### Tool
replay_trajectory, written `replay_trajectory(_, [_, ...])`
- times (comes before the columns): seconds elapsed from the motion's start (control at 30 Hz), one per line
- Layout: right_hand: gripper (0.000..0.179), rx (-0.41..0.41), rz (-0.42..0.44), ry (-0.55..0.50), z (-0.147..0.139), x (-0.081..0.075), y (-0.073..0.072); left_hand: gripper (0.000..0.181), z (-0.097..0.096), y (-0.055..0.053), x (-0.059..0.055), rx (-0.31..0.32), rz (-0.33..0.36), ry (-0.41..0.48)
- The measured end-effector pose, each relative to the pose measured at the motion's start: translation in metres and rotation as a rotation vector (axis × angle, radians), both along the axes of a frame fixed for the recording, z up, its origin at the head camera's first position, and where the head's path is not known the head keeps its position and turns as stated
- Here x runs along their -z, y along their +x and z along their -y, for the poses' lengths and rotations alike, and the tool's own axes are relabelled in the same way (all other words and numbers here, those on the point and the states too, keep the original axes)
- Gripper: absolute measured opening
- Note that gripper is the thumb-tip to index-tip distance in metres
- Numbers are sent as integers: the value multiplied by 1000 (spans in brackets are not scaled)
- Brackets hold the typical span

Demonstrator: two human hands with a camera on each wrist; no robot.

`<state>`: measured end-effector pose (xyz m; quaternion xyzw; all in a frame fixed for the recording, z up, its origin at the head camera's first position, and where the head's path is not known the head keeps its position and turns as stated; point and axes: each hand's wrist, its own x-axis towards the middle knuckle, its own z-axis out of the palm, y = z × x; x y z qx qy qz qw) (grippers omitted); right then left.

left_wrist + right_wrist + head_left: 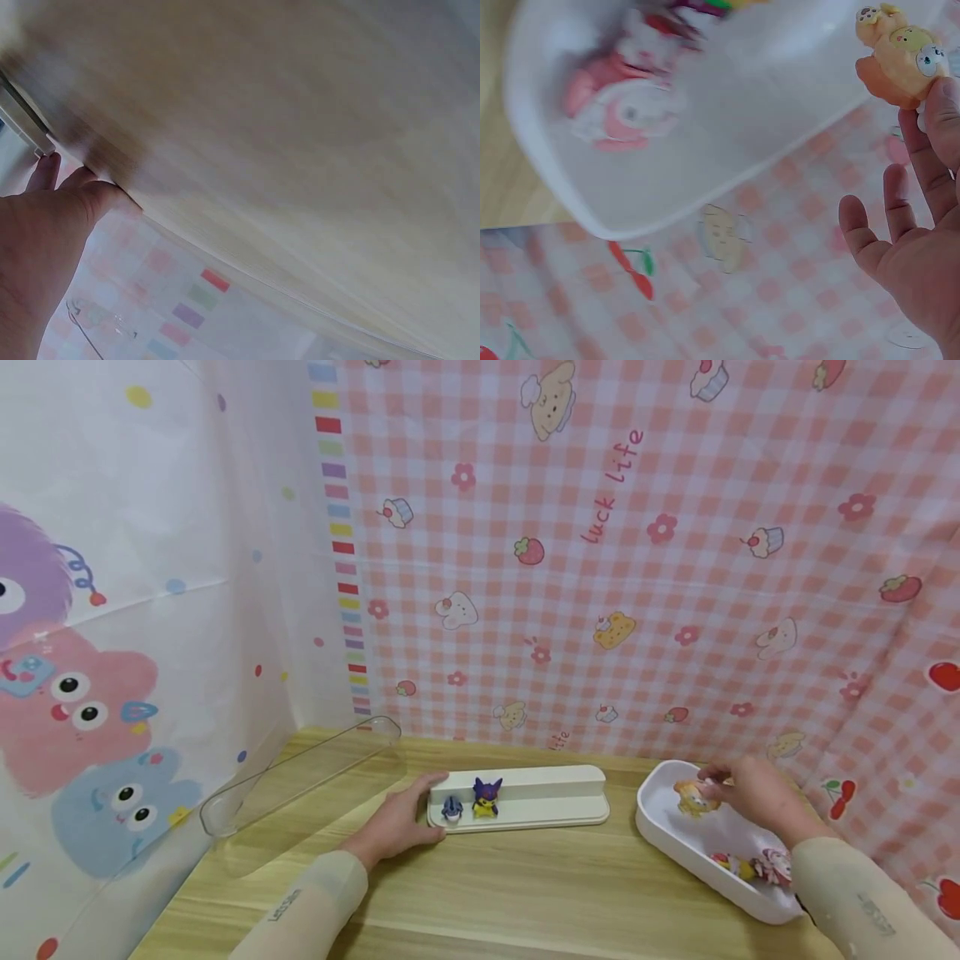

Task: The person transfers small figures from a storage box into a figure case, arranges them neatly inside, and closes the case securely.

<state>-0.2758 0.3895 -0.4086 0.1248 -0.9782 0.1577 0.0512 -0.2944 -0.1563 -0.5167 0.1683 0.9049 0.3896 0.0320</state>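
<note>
My left hand point(400, 818) holds the left end of a cream stepped display base point(540, 810), thumb at the front corner and fingers at the back. On the base's lower step, near that hand, stand a small blue figurine point(452, 809) and a yellow figurine with a purple hood point(486, 800). Over the far part of a white tray point(651, 827), my right hand point(750, 789) pinches an orange figurine point(900, 64) between thumb and index finger, the other fingers spread. A pink-and-white figurine point(626, 105) and a red-and-yellow one point(733, 865) lie in the tray's near end.
A clear plastic cover point(300, 785) lies on the wooden table point(510, 893) at the left. Behind the table hangs a pink checked cloth point(570, 685), with a white cartoon cloth point(202, 693) on the left side.
</note>
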Motion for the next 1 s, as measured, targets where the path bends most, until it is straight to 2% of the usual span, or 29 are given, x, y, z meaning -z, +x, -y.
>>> replay_trajectory(0.2, [16,-36,-27,23,23,-23,-3,93,0,0,-1,-4,2,-1])
replay_trajectory(0.37, [14,-107,-75,35,56,-31,-6,93,0,-1,1,-1,1,1])
replay_trajectory(0.57, [11,-153,-123,50,102,-28,-10,93,1,-2,2,7,-3,5])
replay_trajectory(1.0, [12,-221,-16,21,191,-7,-23,92,0,1,-2,2,14,13])
